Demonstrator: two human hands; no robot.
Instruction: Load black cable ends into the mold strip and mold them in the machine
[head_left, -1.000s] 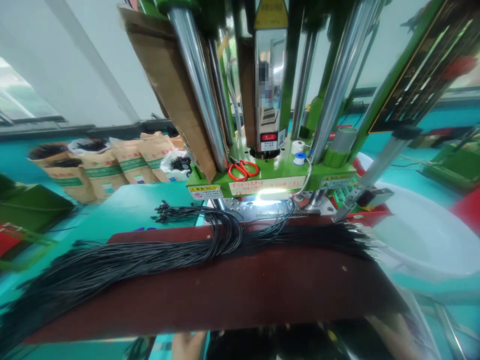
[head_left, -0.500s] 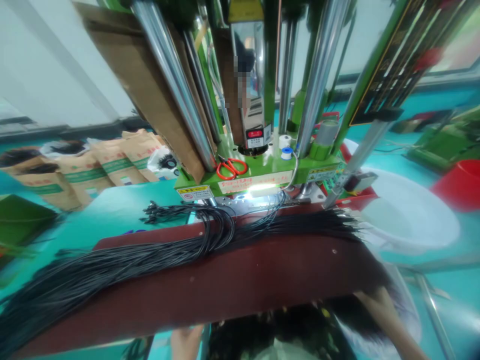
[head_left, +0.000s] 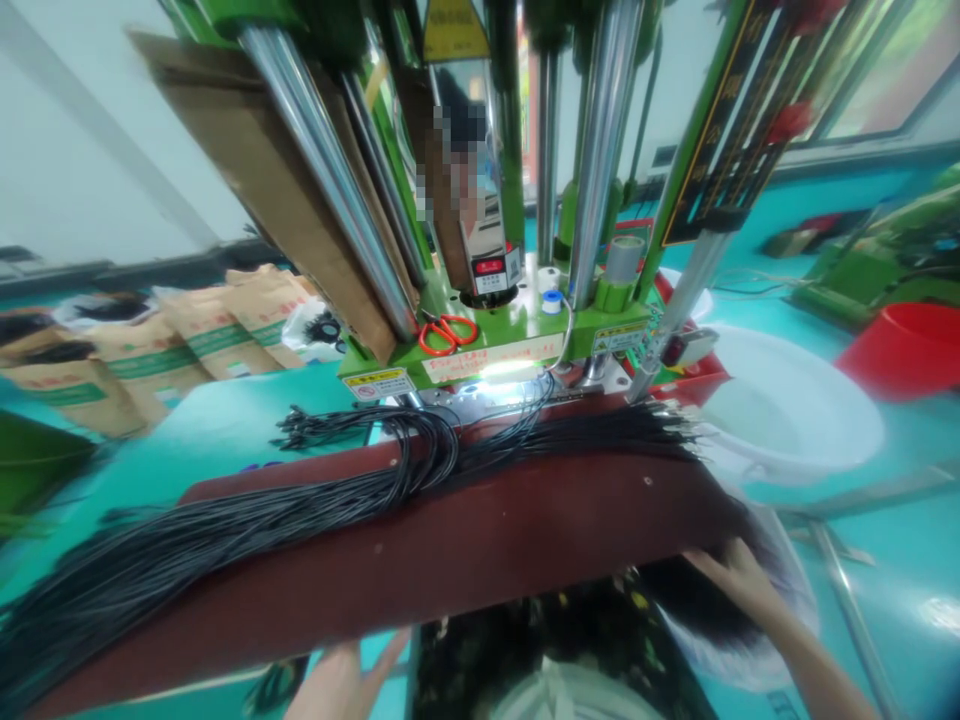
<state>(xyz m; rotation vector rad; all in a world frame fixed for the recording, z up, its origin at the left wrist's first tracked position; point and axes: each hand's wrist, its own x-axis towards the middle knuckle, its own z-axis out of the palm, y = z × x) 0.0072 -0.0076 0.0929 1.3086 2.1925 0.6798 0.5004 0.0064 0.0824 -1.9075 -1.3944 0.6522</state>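
My left hand is at the bottom, close below the front edge of a dark red-brown board. Its thumb stands apart, while the other fingers are partly hidden by the board. On the right, my right hand reaches up to the same edge, fingers stretched and apart; some tips pass out of sight by the edge. Neither hand shows anything in it. Across the board lies a long bundle of black cables, looped near the middle. A shorter stretch of black cables runs right to pale, bare-looking ends.
Behind the board stands a green press machine with steel columns; red-handled scissors lie on it. Paper sacks line the left. A white tub and red bucket are at right. A bag-lined container sits below the board.
The view has shifted, so the machine and board appear further left. My left hand shows more of itself, with its thumb spread wider. My right hand appears slightly higher at the board's edge.
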